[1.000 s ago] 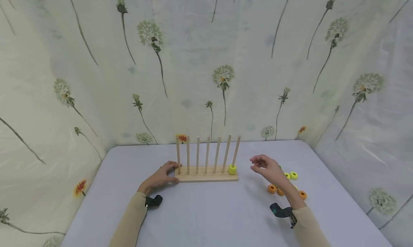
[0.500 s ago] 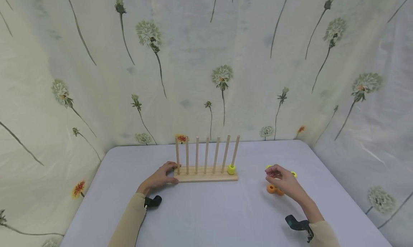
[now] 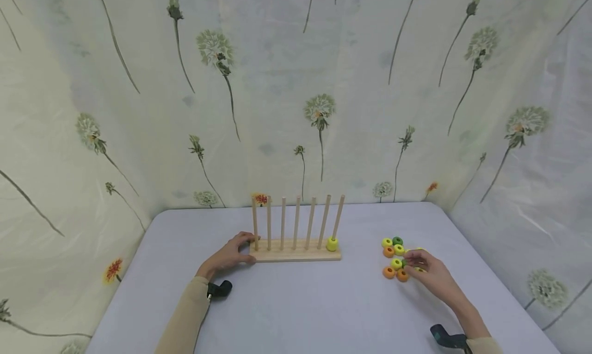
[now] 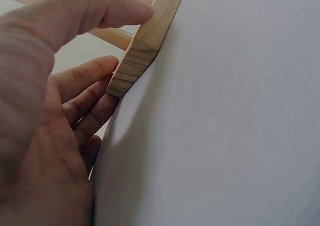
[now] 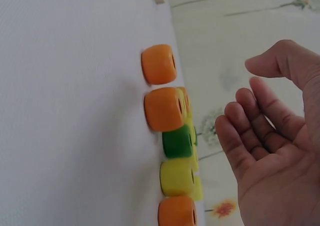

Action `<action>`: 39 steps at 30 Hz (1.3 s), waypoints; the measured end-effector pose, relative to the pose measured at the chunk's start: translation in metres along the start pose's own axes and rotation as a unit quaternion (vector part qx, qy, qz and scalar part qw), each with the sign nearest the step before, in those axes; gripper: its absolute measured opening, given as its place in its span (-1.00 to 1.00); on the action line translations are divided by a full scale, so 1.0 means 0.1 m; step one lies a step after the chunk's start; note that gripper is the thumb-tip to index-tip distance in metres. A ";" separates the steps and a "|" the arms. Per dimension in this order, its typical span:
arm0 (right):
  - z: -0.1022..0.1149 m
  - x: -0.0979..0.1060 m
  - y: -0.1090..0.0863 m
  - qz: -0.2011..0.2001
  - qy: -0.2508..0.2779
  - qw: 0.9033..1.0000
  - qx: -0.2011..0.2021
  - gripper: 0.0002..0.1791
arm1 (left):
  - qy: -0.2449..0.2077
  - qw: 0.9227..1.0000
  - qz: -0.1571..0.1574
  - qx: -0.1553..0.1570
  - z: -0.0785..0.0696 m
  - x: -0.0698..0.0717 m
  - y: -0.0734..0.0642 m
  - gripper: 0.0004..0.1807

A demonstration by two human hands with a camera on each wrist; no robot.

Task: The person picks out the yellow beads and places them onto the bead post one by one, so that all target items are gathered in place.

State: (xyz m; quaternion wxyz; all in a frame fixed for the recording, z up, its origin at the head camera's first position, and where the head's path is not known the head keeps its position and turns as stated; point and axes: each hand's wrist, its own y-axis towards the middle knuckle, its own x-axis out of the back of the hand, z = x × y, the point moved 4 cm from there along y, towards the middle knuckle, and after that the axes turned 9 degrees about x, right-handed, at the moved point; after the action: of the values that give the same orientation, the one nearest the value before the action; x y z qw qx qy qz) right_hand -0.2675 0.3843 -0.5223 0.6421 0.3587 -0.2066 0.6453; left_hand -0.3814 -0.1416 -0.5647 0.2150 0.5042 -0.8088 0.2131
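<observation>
A wooden peg rack (image 3: 296, 255) with several upright pegs stands on the table. My left hand (image 3: 227, 255) grips the rack's left end, thumb at the front and fingers behind. The left wrist view shows thumb and fingertips on either side of the base's end (image 4: 131, 69). A yellow bead (image 3: 332, 244) sits low on the rightmost peg. To the right, my right hand (image 3: 437, 278) is over a group of loose beads, partly covering them. In the right wrist view its fingers are relaxed and hold nothing, apart from an orange bead (image 5: 164, 109) and a green bead (image 5: 177, 142).
Several yellow, orange and green beads lie loosely grouped at the table's right, among them a green bead (image 3: 397, 241) at the back and an orange bead (image 3: 388, 272) in front. A flower-patterned cloth (image 3: 277, 112) hangs behind the white table (image 3: 296, 308).
My right hand has moved right and toward me, from beside the rack to above the loose beads, uncovering the ones at the back left. The left hand and the rack have stayed put.
</observation>
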 end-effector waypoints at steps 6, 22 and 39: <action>-0.14 0.11 -0.07 0.002 -0.011 1.000 -0.013 -0.54 | 0.001 1.000 -0.001 -0.001 0.00 0.00 0.01 -0.27; -0.39 0.14 -0.13 0.012 0.003 0.998 -0.060 -0.48 | -0.002 1.000 -0.004 0.005 0.02 0.01 0.03 -0.28; -0.54 0.06 -0.10 0.038 0.013 0.995 -0.095 -0.41 | -0.006 1.000 0.002 0.006 0.04 0.00 0.04 -0.26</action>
State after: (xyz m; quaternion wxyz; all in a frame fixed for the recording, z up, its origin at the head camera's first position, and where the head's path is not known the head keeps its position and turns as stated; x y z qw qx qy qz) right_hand -0.2674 0.4286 -0.5548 0.6512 0.2794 -0.2719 0.6511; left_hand -0.3854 -0.1427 -0.5685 0.2070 0.5053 -0.8095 0.2155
